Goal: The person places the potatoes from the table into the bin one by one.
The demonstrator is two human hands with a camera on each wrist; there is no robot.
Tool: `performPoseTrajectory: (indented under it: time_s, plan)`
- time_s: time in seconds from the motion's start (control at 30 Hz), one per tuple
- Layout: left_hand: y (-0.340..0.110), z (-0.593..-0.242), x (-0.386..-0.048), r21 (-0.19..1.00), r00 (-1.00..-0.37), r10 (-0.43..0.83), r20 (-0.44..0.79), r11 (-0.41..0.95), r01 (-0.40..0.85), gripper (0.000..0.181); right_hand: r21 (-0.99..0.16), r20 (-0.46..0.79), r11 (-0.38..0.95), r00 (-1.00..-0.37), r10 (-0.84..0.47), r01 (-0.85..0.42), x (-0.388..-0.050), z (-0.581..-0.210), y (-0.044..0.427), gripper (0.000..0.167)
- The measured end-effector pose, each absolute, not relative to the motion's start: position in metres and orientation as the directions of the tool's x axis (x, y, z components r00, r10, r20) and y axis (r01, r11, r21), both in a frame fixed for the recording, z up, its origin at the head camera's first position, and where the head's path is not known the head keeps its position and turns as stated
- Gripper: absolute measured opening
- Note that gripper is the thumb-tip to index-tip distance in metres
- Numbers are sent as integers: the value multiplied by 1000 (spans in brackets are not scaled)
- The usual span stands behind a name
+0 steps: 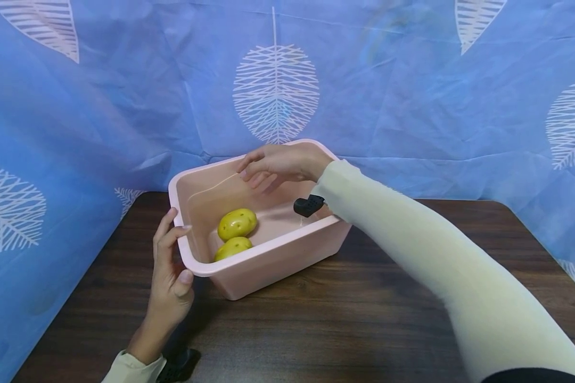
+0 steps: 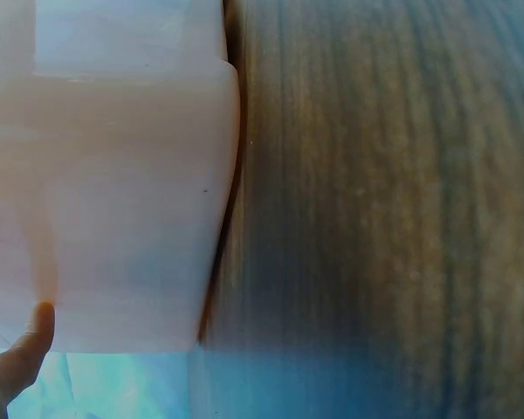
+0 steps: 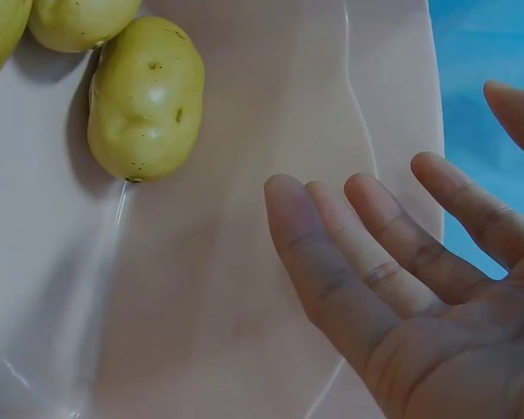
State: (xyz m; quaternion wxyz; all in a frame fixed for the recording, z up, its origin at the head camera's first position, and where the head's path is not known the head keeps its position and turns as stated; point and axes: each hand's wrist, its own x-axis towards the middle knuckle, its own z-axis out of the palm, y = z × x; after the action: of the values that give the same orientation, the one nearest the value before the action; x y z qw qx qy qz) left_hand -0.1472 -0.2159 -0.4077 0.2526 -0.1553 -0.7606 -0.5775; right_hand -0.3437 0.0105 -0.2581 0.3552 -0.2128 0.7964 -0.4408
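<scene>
A pink plastic basin (image 1: 278,255) sits at a slant on the table. Yellow-green potatoes lie in its left end: the head view shows an upper potato (image 1: 237,223) and a lower potato (image 1: 232,248), partly hidden by the near wall. Three show in the right wrist view, the nearest potato (image 3: 148,100) whole and two others cut off by the frame. At the basin's left corner my left hand (image 1: 170,271) grips the rim, fingers along the end and thumb at the near side. My right hand (image 1: 287,162), fingers extended and holding nothing, hovers over the basin near its far wall.
Dark wood table (image 1: 364,319) extends in front of the basin and to both sides. Behind it hangs a blue cloth (image 1: 182,80) with white leaf prints, close to the basin's far rim. A black device (image 1: 309,206) is at my right wrist.
</scene>
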Motion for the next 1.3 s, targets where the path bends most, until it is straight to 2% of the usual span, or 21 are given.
performPoseTrajectory:
  time_s: [0.8,1.3]
  plan:
    - [-216,-406,-145,792,-812,-25,582,244,560,72,-880,-313,469,-653,-689,-72,-334,-240,37,46]
    - [-217,-406,-146,793,-814,-24,580,244,558,72,-927,-228,368,-680,-697,-66,-313,-225,81,47]
